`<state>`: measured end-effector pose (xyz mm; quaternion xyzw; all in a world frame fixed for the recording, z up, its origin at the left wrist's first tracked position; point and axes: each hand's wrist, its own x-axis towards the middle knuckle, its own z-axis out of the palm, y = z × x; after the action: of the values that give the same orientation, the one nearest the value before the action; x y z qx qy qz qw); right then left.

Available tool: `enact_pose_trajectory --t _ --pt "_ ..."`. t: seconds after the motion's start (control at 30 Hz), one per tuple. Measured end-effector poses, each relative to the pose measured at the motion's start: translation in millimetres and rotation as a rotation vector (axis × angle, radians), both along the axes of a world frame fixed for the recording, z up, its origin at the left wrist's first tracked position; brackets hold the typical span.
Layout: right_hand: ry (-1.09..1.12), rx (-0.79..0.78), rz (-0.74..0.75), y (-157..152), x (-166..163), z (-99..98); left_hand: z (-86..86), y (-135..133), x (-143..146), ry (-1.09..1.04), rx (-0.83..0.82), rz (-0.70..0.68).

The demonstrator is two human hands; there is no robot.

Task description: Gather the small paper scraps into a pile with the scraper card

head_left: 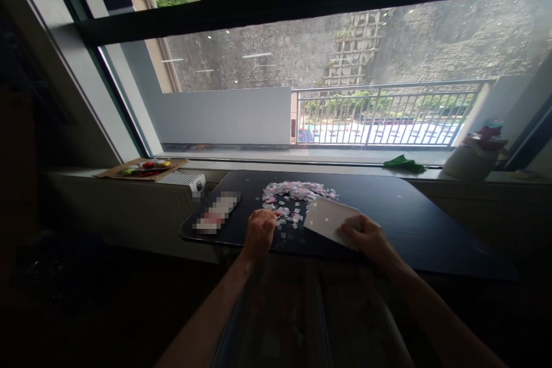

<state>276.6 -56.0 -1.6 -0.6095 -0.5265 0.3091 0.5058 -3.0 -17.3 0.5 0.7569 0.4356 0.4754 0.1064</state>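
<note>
A heap of small, flat white-and-pink pieces (pixel 297 188) lies on the dark table (pixel 397 224), with looser ones scattered toward me. They could be paper scraps or puzzle pieces; I cannot tell which. My left hand (pixel 260 234) rests at the left side of the scattered pieces. Its fingers are curled, their tips beside or on a few pieces, and whatever they pinch is hidden. In my right hand (pixel 366 234) is a white rectangular card (pixel 328 219), gripped at its right edge. The card is tilted, its left end next to the pieces.
A blurred-out strip (pixel 218 213) lies at the table's left. On the sill behind stand a brown tray (pixel 144 168) with colourful items, a green cloth-like thing (pixel 404 164) and a white pot-like object (pixel 468 158). A radiator (pixel 129 201) and the window border the table.
</note>
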Motion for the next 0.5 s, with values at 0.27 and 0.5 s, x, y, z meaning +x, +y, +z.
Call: enact_pose_trajectory --t 0.27,0.5 --pt "0.042 -0.007 0.134 3.5 -23.9 3.1 -0.3 -0.2 1.3 -0.007 -0.021 0.014" --pt "0.092 0.017 0.165 12.9 -40.0 3.6 -0.7 0.6 1.5 -0.015 -0.034 0.028"
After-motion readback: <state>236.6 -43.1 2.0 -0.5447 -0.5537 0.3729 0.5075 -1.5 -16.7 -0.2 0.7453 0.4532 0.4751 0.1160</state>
